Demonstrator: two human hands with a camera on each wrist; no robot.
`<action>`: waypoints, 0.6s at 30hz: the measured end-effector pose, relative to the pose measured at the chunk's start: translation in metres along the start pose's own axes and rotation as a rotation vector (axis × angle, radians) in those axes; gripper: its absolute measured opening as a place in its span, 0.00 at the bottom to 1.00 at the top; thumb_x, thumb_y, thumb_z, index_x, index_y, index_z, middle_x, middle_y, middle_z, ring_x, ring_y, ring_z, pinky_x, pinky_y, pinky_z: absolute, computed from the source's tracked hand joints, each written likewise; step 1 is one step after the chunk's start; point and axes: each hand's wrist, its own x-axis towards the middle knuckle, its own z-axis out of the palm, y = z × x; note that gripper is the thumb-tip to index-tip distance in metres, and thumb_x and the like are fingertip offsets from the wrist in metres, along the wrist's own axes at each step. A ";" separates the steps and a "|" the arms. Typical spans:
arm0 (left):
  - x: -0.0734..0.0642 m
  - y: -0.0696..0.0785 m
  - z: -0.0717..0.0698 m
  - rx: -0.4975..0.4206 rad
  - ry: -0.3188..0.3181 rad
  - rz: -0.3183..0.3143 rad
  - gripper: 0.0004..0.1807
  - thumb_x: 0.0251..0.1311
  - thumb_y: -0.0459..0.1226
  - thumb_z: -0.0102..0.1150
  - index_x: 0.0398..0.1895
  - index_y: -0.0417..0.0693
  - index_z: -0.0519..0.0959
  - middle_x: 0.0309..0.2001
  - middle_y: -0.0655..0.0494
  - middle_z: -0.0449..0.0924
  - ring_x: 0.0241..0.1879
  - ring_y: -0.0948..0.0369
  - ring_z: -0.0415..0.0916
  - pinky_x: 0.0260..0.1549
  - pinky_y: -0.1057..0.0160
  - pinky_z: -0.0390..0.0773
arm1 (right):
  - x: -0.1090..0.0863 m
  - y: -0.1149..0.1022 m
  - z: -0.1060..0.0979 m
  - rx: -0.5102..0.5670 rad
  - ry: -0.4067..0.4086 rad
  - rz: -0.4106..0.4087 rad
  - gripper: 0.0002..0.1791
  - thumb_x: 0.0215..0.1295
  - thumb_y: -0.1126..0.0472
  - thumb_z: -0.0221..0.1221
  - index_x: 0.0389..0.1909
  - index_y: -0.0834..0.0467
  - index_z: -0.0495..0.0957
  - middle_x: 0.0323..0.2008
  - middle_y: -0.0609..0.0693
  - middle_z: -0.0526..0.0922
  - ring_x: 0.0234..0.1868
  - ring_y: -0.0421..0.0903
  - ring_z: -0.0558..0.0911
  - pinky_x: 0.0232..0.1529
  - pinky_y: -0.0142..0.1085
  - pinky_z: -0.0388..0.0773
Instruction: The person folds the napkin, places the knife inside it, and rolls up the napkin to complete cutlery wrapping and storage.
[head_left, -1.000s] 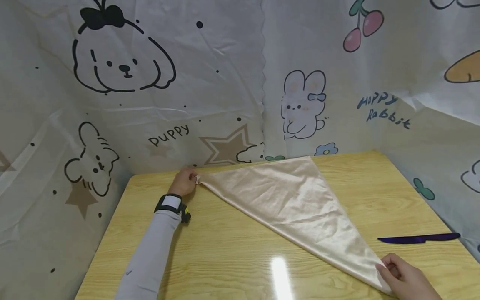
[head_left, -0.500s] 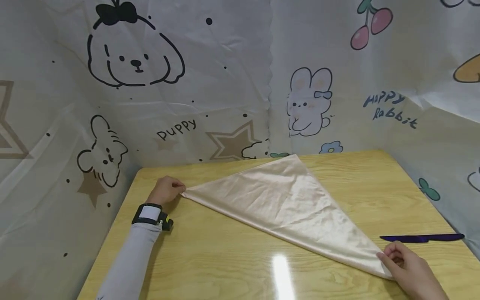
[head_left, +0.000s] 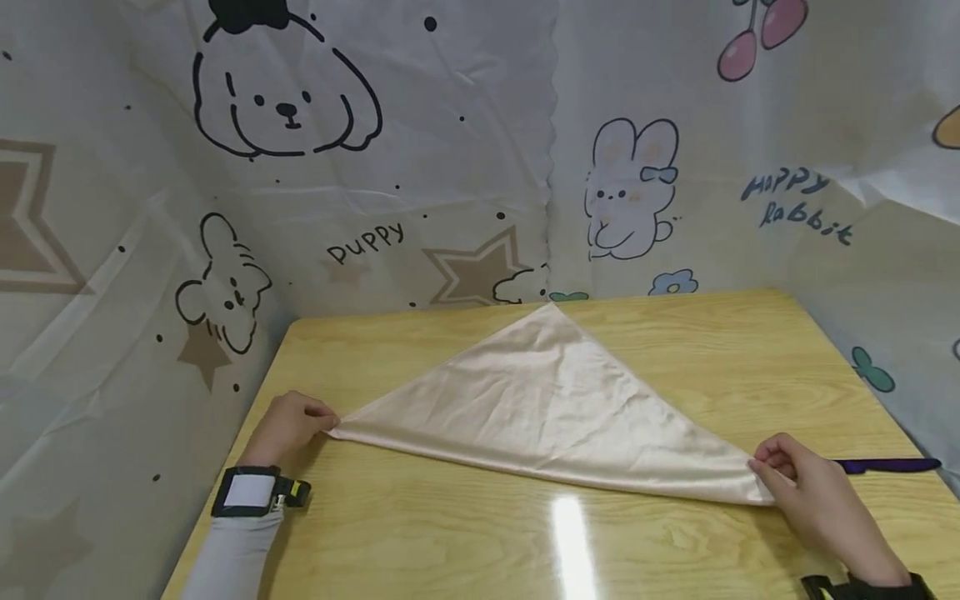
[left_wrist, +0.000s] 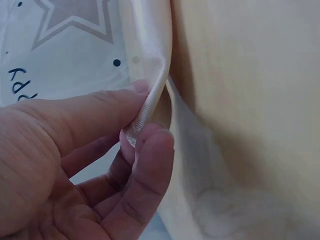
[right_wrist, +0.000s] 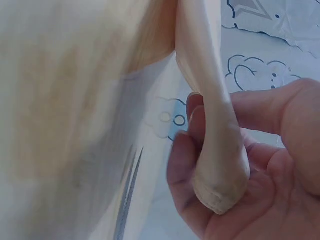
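A shiny cream satin cloth [head_left: 540,408], folded into a triangle, spreads over the table with its peak at the back edge and its long fold facing me. My left hand [head_left: 291,423] pinches the left corner between thumb and fingers; in the left wrist view that corner of cloth [left_wrist: 150,100] passes between the fingertips. The right corner is held by my right hand [head_left: 813,492]. Up close in the right wrist view, the cloth [right_wrist: 217,135] hangs over the fingers, its tip lying against the palm. Some wrinkles run across the cloth's middle.
A dark purple knife [head_left: 892,465] lies on the light wood table [head_left: 420,542] at the right, partly hidden behind my right hand. White curtains [head_left: 480,167] with cartoon prints rise along the table's back and sides.
My left hand has come nearer and to the left with its corner, while my right hand has gone slightly away from me. The cloth has turned, its peak now near the middle of the back edge.
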 end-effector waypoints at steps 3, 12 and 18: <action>-0.022 -0.002 -0.001 -0.006 -0.001 -0.018 0.05 0.58 0.38 0.63 0.30 0.50 0.87 0.30 0.57 0.83 0.27 0.62 0.71 0.27 0.62 0.70 | 0.008 -0.002 -0.002 -0.014 0.003 -0.033 0.13 0.69 0.48 0.53 0.37 0.55 0.74 0.31 0.47 0.80 0.32 0.43 0.78 0.29 0.36 0.71; -0.074 -0.007 0.003 -0.052 -0.085 -0.178 0.05 0.57 0.38 0.61 0.28 0.51 0.86 0.25 0.59 0.80 0.25 0.61 0.69 0.24 0.62 0.68 | 0.028 -0.010 -0.002 -0.036 -0.041 -0.107 0.05 0.66 0.57 0.57 0.35 0.54 0.74 0.28 0.45 0.78 0.27 0.39 0.76 0.26 0.31 0.68; -0.093 -0.011 0.005 -0.120 -0.086 -0.209 0.04 0.58 0.38 0.62 0.32 0.49 0.84 0.28 0.58 0.80 0.26 0.61 0.72 0.24 0.62 0.71 | 0.035 -0.007 0.004 -0.046 -0.059 -0.138 0.04 0.64 0.59 0.59 0.33 0.55 0.74 0.26 0.44 0.76 0.25 0.38 0.72 0.25 0.31 0.67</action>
